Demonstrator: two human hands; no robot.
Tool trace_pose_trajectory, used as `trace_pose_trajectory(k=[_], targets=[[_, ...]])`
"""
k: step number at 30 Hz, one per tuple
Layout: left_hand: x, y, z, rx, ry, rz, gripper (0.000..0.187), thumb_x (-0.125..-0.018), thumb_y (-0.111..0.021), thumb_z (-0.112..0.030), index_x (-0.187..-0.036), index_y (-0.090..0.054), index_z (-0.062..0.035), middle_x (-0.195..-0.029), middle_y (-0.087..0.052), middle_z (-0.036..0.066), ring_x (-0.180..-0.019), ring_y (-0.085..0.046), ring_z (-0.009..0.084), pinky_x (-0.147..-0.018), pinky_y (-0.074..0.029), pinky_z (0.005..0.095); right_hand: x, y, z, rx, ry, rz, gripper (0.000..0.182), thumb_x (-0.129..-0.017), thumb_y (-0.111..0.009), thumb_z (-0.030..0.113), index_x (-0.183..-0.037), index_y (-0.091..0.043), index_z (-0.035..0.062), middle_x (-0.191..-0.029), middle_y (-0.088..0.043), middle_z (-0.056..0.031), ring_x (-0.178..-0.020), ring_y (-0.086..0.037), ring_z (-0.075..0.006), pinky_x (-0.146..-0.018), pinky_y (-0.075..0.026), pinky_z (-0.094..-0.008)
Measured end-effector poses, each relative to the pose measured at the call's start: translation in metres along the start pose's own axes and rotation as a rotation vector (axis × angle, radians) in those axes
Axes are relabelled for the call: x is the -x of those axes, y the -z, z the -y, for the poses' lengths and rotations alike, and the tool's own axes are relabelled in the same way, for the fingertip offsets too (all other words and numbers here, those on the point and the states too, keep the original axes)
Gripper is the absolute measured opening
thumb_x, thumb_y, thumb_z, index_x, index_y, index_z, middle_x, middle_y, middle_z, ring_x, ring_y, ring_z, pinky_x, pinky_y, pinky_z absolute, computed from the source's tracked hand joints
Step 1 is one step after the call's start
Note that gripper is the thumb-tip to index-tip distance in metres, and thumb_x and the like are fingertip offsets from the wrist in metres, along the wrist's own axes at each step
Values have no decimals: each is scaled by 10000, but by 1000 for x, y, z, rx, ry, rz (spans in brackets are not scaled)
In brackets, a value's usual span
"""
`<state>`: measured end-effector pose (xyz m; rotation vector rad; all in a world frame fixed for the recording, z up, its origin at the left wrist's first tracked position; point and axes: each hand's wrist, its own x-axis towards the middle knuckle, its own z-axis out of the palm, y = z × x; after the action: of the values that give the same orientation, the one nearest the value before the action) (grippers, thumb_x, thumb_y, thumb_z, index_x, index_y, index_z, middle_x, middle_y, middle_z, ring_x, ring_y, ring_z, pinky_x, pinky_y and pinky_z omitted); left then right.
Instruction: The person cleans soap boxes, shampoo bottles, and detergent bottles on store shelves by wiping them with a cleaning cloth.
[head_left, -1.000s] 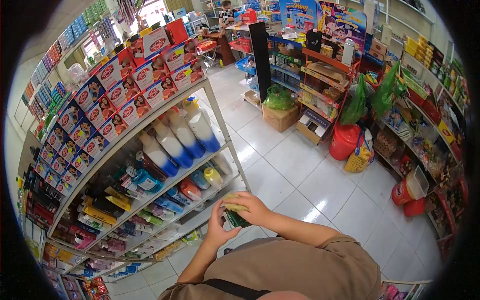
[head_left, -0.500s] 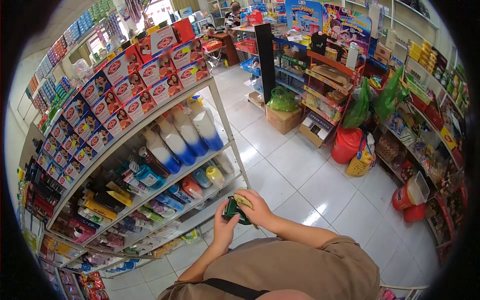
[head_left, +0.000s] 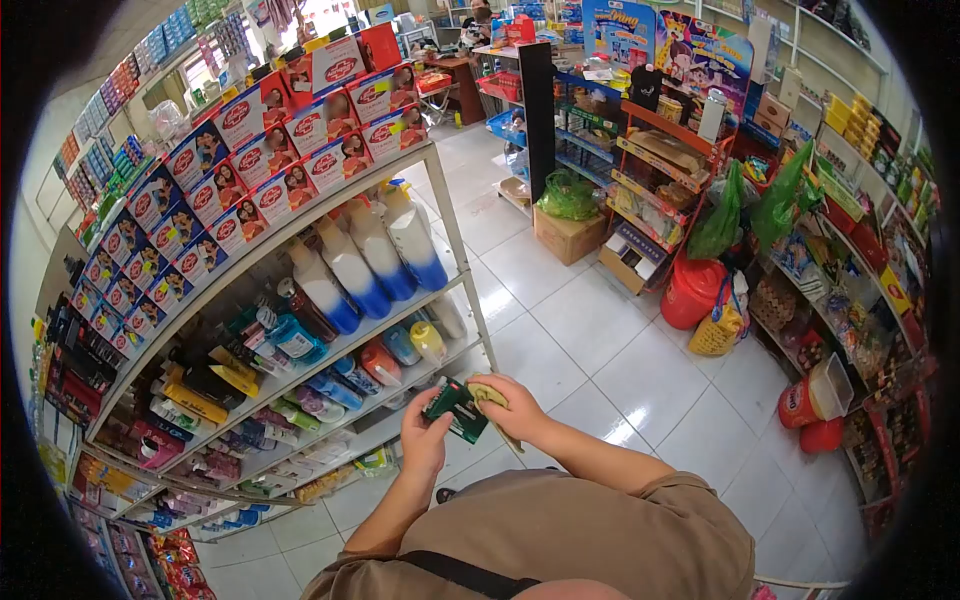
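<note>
My left hand (head_left: 425, 440) grips a small dark green box (head_left: 455, 408) from below, holding it out in front of my chest. My right hand (head_left: 510, 408) presses a yellow cloth (head_left: 487, 395) against the box's right end. Both hands hover just off the end of the metal shelf rack (head_left: 445, 215), level with its lower tiers of small bottles (head_left: 385, 360).
The rack to my left carries red and blue soap boxes (head_left: 300, 150) on top and large white-and-blue bottles (head_left: 370, 255) beneath. White floor tiles (head_left: 590, 320) run ahead. A red bucket (head_left: 690, 290), cardboard box (head_left: 565, 232) and crowded shelves (head_left: 850, 230) line the right. A person sits at the far back.
The green box has come up and tilted leftward in my left hand, showing more of its face. My right hand with the cloth has slid to the box's right end.
</note>
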<state>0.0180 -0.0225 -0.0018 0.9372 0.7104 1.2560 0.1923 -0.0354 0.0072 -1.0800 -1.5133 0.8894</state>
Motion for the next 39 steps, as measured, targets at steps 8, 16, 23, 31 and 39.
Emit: trace_pose_trajectory(k=[8, 16, 23, 31, 39], targets=[[4, -2, 2, -35, 15, 28, 424, -719, -564, 108, -1125, -511, -2, -1080, -557, 88, -998, -526, 169, -871, -410, 283, -3, -2, 0, -92, 5, -18, 363, -793, -530, 72, -1154, -513, 41, -1058, -547, -139, -985, -526, -265, -854, -406, -329], [-2, -3, -10, -135, -3, 66, 406, -734, -570, 75, -1125, -501, -12, -1041, -560, 78, -936, -538, 133, -802, -429, 246, -6, 0, 4, -91, 50, -8, 355, -799, -521, 73, -1152, -513, 41, -1037, -547, -139, -968, -529, -265, -845, -406, -330], [-4, -13, -16, -258, -48, -40, 394, -742, -580, 54, -1121, -493, -15, -1019, -558, 68, -932, -542, 145, -817, -433, 257, -7, -2, 13, -36, 73, -21, 378, -808, -524, 84, -1182, -485, 49, -1025, -547, -144, -961, -528, -269, -841, -404, -334], [-20, -3, -45, -323, -18, 267, 534, -717, -678, 2, -1196, -444, -22, -1132, -493, 84, -1000, -507, 139, -808, -445, 252, -10, 2, -7, -101, 2, -40, 299, -836, -523, 87, -1128, -518, 22, -1042, -552, -113, -964, -533, -202, -854, -410, -310], [-14, -10, -6, -446, 116, 302, 663, -756, -624, -50, -1344, -317, -54, -1184, -484, 70, -1031, -501, 144, -840, -440, 273, -12, 4, 25, 350, 320, -1, 330, -742, -616, 75, -1067, -566, 58, -1077, -546, -150, -1007, -525, -333, -856, -431, -374]])
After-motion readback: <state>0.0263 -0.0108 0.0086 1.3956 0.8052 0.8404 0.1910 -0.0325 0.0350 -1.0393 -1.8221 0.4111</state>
